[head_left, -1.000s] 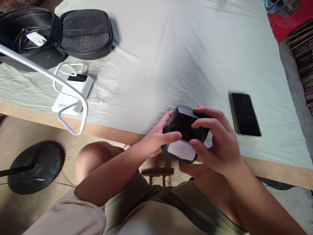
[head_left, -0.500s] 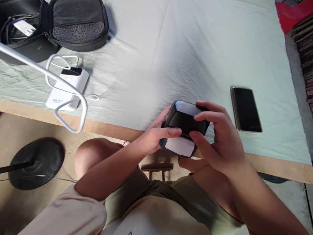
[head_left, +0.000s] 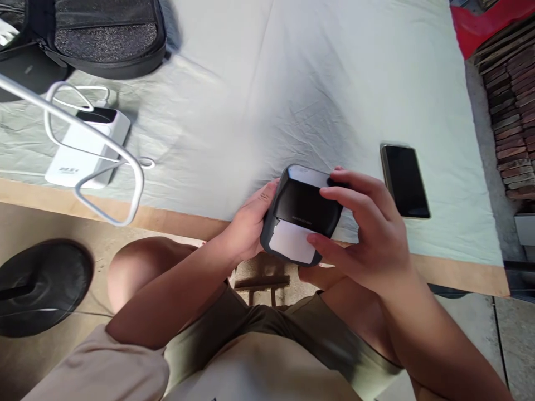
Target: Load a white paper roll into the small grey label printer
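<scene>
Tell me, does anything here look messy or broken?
Nothing looks broken. Both hands, left and right, hold a black box. A phone lies flat on the sheet. Only the white cable looping loosely around the power bank looks untidy.

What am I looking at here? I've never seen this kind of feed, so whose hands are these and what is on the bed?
There is no machine here. The single view comes from a camera worn on a person's head, looking down at their own bare hands and knees. The left hand and right hand together hold a small black device with a white sheet at its front. It looks like a pocket printer. On the pale green sheet lie a dark smartphone, a white power bank with a white cable, and an open black case. A black stand base sits on the floor.
</scene>
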